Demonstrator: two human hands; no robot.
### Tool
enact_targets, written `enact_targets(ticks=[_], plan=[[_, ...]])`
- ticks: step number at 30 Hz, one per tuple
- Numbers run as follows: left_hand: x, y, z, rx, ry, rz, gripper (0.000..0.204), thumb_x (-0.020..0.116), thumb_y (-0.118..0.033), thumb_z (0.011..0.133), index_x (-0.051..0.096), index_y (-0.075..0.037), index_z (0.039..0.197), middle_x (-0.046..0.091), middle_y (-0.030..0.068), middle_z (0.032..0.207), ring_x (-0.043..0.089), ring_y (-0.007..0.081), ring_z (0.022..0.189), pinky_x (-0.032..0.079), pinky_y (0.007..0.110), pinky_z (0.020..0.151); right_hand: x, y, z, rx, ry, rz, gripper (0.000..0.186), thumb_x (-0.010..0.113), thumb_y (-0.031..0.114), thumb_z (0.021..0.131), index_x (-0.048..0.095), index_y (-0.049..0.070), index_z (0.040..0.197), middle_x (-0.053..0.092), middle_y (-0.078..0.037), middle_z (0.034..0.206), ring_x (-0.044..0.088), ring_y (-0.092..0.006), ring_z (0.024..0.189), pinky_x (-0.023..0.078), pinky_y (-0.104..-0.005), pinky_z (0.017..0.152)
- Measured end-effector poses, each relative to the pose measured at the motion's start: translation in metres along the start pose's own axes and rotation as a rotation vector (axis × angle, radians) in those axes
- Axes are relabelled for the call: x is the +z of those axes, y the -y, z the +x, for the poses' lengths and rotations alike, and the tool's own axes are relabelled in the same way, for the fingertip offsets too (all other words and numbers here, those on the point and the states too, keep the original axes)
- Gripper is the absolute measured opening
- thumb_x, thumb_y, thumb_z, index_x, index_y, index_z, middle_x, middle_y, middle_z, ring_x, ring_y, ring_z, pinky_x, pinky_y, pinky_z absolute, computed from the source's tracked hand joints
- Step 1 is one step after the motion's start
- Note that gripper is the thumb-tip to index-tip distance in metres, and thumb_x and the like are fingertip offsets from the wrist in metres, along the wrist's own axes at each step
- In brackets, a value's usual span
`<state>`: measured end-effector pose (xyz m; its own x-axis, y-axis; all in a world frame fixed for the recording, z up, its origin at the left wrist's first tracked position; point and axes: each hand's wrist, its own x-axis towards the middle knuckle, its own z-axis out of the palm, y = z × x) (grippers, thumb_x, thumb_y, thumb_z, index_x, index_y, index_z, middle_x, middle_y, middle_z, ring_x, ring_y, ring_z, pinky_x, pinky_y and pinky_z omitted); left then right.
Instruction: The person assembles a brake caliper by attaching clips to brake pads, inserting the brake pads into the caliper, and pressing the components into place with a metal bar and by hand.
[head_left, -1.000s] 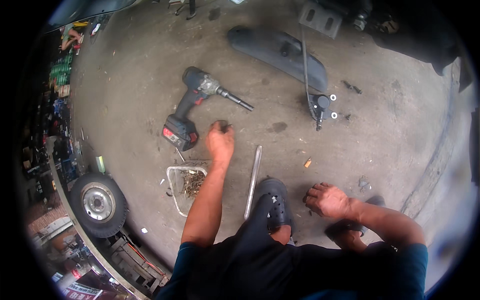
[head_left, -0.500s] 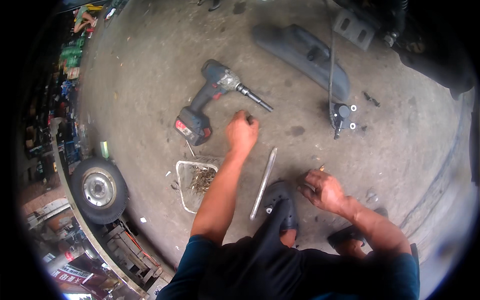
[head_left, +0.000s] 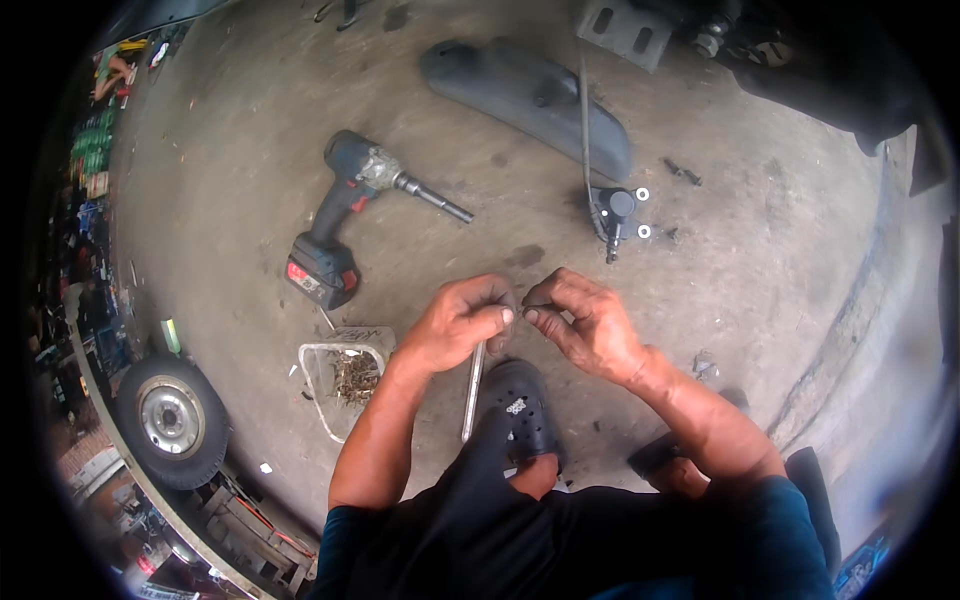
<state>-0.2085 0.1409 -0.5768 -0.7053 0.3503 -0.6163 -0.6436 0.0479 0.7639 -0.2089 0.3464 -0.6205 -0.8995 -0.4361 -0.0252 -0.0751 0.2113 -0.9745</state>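
My left hand [head_left: 462,320] and my right hand [head_left: 592,322] meet nearly fingertip to fingertip above the floor. Both are closed in a pinch; whatever small thing lies between the fingers is too small or hidden to name. Below my left hand a slim metal bar [head_left: 472,400] lies on the concrete, its upper end covered by the hand. Ahead and to the left rests a cordless impact wrench [head_left: 340,205] with a long socket. Ahead of my right hand sits a black brake caliper [head_left: 620,205] with a hose and two pale washers beside it.
A white wire-like basket [head_left: 306,375] with small metal bits stands left of my forearm. Beyond are a dark plastic fender [head_left: 505,88] and small bolts [head_left: 683,172]. A spare wheel [head_left: 172,415] lies far left. My shod foot [head_left: 520,410] is close below the hands.
My left hand has drawn back from near the wrench's socket, and my right hand has risen to meet it. The view has turned, so floor things sit further left.
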Motion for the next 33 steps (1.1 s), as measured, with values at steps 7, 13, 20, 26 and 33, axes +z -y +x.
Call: enact_targets(ticks=[7,13,20,26,33], plan=[[0.013,0.010,0.008,0.040,-0.140,0.343,0.011,0.059,-0.011,0.085,0.060,-0.001,0.087,0.057,0.0020,0.071,0.051,0.0084,0.067,0.043,0.026,0.060,-0.004,-0.002,-0.006,0.151,0.004,0.073,0.008,0.065,0.005,0.086,0.063,0.002,0.093,0.060,-0.010,0.085,0.059,-0.0227,0.076,0.047,-0.0326,0.068],[0.021,0.018,0.016,0.084,-0.213,0.404,0.012,0.060,-0.011,0.086,0.061,0.000,0.088,0.060,0.0024,0.075,0.054,0.0083,0.072,0.046,0.027,0.064,0.000,-0.009,-0.007,0.459,-0.027,0.366,0.010,0.061,0.010,0.091,0.062,0.001,0.092,0.060,-0.009,0.081,0.056,-0.0162,0.073,0.046,-0.0300,0.068],[0.009,0.035,0.030,0.138,-0.376,0.254,0.012,0.058,-0.011,0.088,0.060,0.001,0.089,0.059,0.0026,0.072,0.054,0.0087,0.066,0.046,0.026,0.061,-0.026,-0.008,0.009,0.016,-0.441,-0.703,0.051,0.073,0.019,0.076,0.053,0.002,0.120,0.054,-0.020,0.121,0.055,-0.0378,0.104,0.047,-0.0413,0.077],[0.016,0.045,0.035,0.135,-0.396,0.068,0.011,0.054,-0.009,0.090,0.057,0.001,0.090,0.059,0.0043,0.070,0.056,0.0114,0.060,0.047,0.028,0.057,-0.032,-0.047,0.034,0.214,-0.402,-0.806,0.072,0.074,0.010,0.070,0.044,0.007,0.135,0.042,-0.023,0.134,0.051,-0.0413,0.115,0.050,-0.0428,0.086],[0.012,0.016,0.008,0.275,-0.433,-0.053,0.008,0.051,-0.006,0.090,0.056,0.000,0.088,0.061,0.0097,0.076,0.057,0.0172,0.064,0.048,0.030,0.059,-0.051,-0.005,0.040,0.675,-0.087,0.272,0.062,0.069,0.010,0.075,0.050,0.001,0.133,0.063,-0.016,0.114,0.065,-0.0256,0.090,0.053,-0.0378,0.075]])
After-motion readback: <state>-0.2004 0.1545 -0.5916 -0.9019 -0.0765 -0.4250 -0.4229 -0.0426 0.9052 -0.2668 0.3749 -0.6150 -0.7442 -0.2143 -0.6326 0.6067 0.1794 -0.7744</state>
